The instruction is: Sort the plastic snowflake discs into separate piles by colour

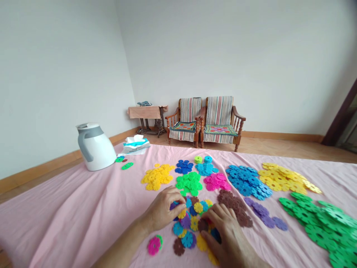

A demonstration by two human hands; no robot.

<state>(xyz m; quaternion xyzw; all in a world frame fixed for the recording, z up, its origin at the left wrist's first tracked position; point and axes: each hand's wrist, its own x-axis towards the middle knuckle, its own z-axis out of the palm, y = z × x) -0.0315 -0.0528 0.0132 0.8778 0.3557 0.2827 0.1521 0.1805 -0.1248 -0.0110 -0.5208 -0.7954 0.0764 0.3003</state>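
Observation:
A mixed heap of plastic snowflake discs (192, 219) lies on the pink cloth (83, 212) close to me. My left hand (164, 208) rests on the heap's left side, fingers curled on a yellow disc (182, 214) and a purple one. On the heap's right side my right hand (225, 232) has bent fingers pinching a brown disc (202, 225). A pink disc joined to a green one (154, 245) lies left of the heap, with a loose brown disc (178, 246) beside it.
Sorted piles lie beyond: yellow (157, 176), dark blue (184, 166), green (189, 182), light blue (206, 167), pink (216, 181), brown (235, 204), blue (247, 180), yellow (287, 178), purple (264, 216), green (320, 219). A white kettle (93, 147) and tissue pack (135, 145) stand far left. Two chairs (206, 121) line the wall.

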